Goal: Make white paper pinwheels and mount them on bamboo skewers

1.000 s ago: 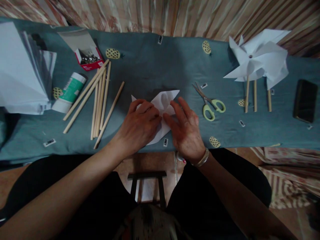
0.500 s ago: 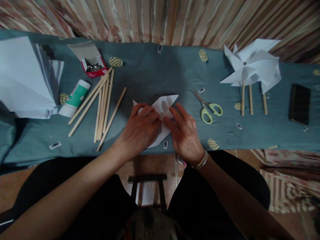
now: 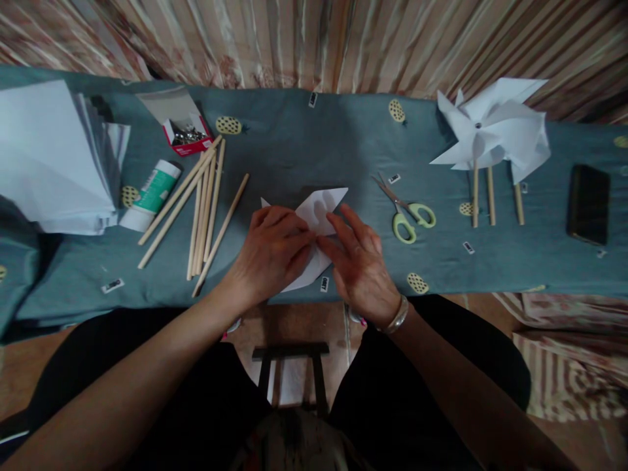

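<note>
A folded white paper sheet [image 3: 321,208] lies on the blue-grey cloth [image 3: 304,144] near the front edge of the table. My left hand [image 3: 269,252] presses flat on the paper's left part. My right hand [image 3: 360,265] rests on its right part, fingertips meeting the left hand's at the middle fold. Only the paper's upper point and lower edge show past the hands. A bracelet circles my right wrist.
Several wooden sticks [image 3: 203,203], a glue tube [image 3: 151,195], a red box of pins [image 3: 186,134] and a stack of white paper [image 3: 53,160] lie left. Green-handled scissors [image 3: 407,212], finished paper pinwheels [image 3: 493,131] on sticks and a black phone [image 3: 587,204] lie right. A stool [image 3: 289,373] stands below.
My hands have drawn closer together on the paper, fingertips now meeting at its middle. The view shifted slightly as my head moved.
</note>
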Action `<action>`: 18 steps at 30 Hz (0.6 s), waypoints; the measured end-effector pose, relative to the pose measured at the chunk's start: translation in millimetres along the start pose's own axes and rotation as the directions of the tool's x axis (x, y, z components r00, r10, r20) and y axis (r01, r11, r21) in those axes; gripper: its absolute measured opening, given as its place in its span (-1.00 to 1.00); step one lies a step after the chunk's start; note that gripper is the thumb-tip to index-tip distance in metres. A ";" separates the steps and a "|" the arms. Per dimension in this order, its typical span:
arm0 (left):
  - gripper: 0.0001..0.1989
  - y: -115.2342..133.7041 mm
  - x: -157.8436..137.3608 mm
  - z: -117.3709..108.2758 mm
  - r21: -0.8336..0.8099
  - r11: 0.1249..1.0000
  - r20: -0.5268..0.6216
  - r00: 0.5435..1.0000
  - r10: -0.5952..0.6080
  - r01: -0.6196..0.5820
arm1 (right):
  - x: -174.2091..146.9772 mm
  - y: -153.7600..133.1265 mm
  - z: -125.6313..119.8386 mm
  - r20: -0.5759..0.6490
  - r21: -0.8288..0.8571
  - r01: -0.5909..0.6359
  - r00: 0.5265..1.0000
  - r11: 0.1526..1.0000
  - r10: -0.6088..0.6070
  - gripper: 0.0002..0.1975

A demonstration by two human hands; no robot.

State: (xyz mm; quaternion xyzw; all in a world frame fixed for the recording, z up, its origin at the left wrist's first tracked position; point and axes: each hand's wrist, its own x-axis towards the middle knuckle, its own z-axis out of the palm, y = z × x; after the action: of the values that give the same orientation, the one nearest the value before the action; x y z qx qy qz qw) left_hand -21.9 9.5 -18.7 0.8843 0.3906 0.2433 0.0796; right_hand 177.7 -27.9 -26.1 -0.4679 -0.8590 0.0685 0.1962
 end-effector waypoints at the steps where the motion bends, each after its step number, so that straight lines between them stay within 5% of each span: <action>1: -0.79 -2.5 -0.9 -2.6 -0.020 0.999 -0.021 0.999 -0.026 0.025 | 0.8 -0.3 -1.9 0.013 -0.001 0.007 1.000 1.000 -0.007 -0.59; 5: -0.76 -13.1 -6.8 -19.4 -0.116 0.979 -0.058 0.983 -0.173 0.166 | 4.2 0.0 -7.4 0.042 0.020 0.030 0.999 0.999 -0.031 -0.60; 9: -0.77 -14.7 -17.6 -33.2 -0.307 0.879 -0.038 0.918 -0.394 0.365 | 6.9 1.6 -5.5 -0.008 0.024 0.065 0.998 0.998 -0.065 -0.64; 11: -0.75 -9.7 -23.7 -36.0 -0.483 0.729 0.043 0.845 -0.534 0.485 | 7.7 2.0 -3.1 -0.037 0.014 0.087 0.996 0.996 -0.087 -0.66; 15: -0.66 5.3 -34.9 -38.1 -0.822 0.165 0.287 0.647 -0.707 0.545 | 7.8 2.0 0.4 -0.060 0.001 0.095 0.994 0.995 -0.095 -0.68; 18: -0.60 14.2 -40.9 -41.9 -0.877 -0.028 0.337 0.572 -0.748 0.480 | 6.3 2.4 1.3 -0.046 -0.001 0.081 0.996 0.997 -0.081 -0.67</action>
State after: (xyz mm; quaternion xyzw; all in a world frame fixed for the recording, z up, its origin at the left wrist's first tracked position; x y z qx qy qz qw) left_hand -56.9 -32.1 7.3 0.3592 0.5366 0.4560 0.6125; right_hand 176.0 -21.3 -26.3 -0.4338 -0.8726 0.0502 0.2188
